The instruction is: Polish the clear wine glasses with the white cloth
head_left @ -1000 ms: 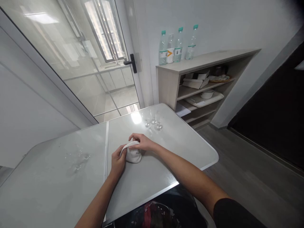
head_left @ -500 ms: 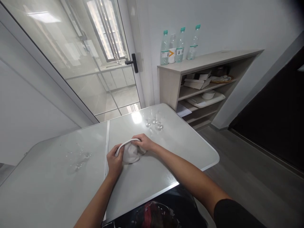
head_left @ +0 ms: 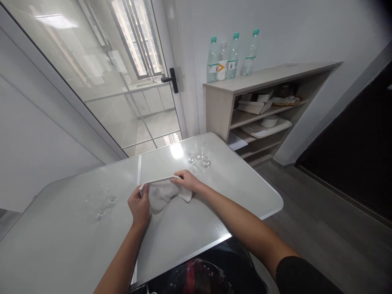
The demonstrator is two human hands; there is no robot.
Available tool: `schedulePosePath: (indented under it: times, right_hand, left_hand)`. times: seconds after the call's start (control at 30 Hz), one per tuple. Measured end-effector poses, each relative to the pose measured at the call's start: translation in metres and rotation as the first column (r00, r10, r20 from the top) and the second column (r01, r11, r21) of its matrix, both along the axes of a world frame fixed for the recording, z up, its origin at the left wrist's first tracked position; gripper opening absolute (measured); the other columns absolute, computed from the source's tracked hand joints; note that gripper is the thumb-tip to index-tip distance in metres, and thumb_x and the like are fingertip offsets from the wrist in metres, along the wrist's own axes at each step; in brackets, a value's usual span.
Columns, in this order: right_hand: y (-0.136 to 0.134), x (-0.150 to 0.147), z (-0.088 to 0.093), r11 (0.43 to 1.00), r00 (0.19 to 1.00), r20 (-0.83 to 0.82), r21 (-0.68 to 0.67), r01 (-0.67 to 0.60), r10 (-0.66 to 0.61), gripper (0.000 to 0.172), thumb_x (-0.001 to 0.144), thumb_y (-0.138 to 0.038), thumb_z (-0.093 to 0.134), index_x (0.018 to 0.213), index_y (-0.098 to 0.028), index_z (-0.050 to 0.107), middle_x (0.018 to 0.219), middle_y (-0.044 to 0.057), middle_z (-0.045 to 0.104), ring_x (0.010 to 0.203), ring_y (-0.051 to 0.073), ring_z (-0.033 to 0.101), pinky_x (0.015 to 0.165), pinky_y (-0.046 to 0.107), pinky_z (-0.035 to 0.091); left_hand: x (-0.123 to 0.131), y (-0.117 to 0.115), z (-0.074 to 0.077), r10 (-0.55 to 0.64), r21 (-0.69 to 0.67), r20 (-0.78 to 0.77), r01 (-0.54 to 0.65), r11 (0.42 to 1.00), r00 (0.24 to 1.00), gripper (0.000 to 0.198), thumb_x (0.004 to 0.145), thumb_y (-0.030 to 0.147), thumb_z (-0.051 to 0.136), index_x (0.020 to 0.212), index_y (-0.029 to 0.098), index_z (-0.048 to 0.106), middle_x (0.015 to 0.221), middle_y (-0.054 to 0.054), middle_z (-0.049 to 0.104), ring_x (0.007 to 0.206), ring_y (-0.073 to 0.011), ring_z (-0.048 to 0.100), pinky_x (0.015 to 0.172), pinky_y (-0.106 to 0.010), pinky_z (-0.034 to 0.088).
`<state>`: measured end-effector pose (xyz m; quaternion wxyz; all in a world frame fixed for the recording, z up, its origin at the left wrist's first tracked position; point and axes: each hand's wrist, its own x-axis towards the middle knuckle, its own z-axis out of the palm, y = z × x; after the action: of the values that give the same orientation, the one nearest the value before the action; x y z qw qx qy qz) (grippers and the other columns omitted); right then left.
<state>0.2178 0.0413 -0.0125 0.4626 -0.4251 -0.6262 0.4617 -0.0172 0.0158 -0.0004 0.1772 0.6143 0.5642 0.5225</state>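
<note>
A white cloth (head_left: 161, 193) is stretched between both hands just above the pale table (head_left: 76, 241). My left hand (head_left: 139, 204) pinches its left corner, fingers closed. My right hand (head_left: 186, 180) grips the cloth's top edge on the right, fingers closed too. A puddle of spilled water (head_left: 102, 203) glistens on the table to the left of my left hand. Three small stemmed glasses (head_left: 200, 155) stand upright beyond my right hand, near the table's far edge.
A glass door with a black handle (head_left: 172, 79) rises behind the table. A wooden shelf unit (head_left: 254, 106) on the right carries several plastic bottles (head_left: 231, 55) on top, with boxes and dishes inside. Grey floor (head_left: 321, 228) lies to the right.
The cloth was bunched between both hands; the left hand has moved leftward and the cloth is now pulled open into a spread sheet. The right hand stayed near its place.
</note>
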Motion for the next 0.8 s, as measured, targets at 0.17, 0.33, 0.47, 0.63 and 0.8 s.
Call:
schedulePosePath:
  times: [0.17,0.33,0.47,0.63,0.8]
  right_hand:
    - [-0.009,0.0,0.007,0.934,0.945,-0.309,-0.296,-0.201,0.106,0.046,0.068,-0.057,0.082,0.066,-0.016,0.063,0.061,-0.002,0.056,0.058,0.013,0.05,0.056,0.025,0.038]
    - [-0.017,-0.001,0.006,0.86,0.832,-0.555,-0.438,-0.264,-0.027,0.038,0.065,-0.045,0.088,0.079,-0.014,0.072,0.072,0.004,0.072,0.062,0.018,0.064,0.063,0.029,0.051]
    - [-0.015,-0.004,-0.004,0.831,0.755,-0.648,-0.468,-0.299,-0.093,0.029,0.074,-0.039,0.083,0.09,-0.016,0.073,0.08,0.005,0.076,0.067,0.02,0.068,0.071,0.032,0.056]
    - [-0.014,-0.007,-0.013,0.837,0.741,-0.655,-0.482,-0.26,-0.148,0.027,0.078,-0.041,0.079,0.093,-0.02,0.073,0.086,0.006,0.078,0.075,0.024,0.07,0.074,0.035,0.056]
    - [-0.016,-0.013,-0.02,0.844,0.754,-0.639,-0.481,-0.239,-0.151,0.03,0.076,-0.041,0.082,0.094,-0.019,0.074,0.085,0.005,0.078,0.075,0.023,0.069,0.072,0.033,0.055]
  left_hand:
    - [-0.005,0.011,-0.009,-0.016,-0.121,-0.043,0.01,0.993,0.999,0.05,0.095,0.054,0.052,0.063,0.017,0.049,0.057,0.005,0.038,0.057,-0.011,0.035,0.053,-0.024,0.03]
    - [-0.006,0.012,-0.006,-0.109,-0.255,-0.256,0.042,0.966,0.961,0.055,0.098,0.058,0.043,0.063,0.018,0.055,0.058,0.001,0.053,0.06,-0.0153,0.051,0.057,-0.025,0.037]
    - [-0.014,0.005,0.016,-0.006,-0.293,-0.344,-0.102,0.951,0.939,0.041,0.096,0.055,0.054,0.1,0.016,0.069,0.085,-0.008,0.075,0.083,-0.024,0.07,0.08,-0.034,0.05]
    - [-0.035,-0.034,0.041,0.087,-0.132,-0.311,-0.134,0.982,0.946,0.03,0.095,0.047,0.06,0.107,0.02,0.065,0.099,-0.009,0.075,0.096,-0.0236,0.071,0.084,-0.035,0.054]
    - [-0.082,-0.064,0.027,0.457,0.152,-0.204,-0.434,0.888,0.866,0.022,0.09,0.035,0.067,0.104,0.019,0.061,0.104,-0.008,0.064,0.095,-0.0203,0.063,0.08,-0.034,0.053]
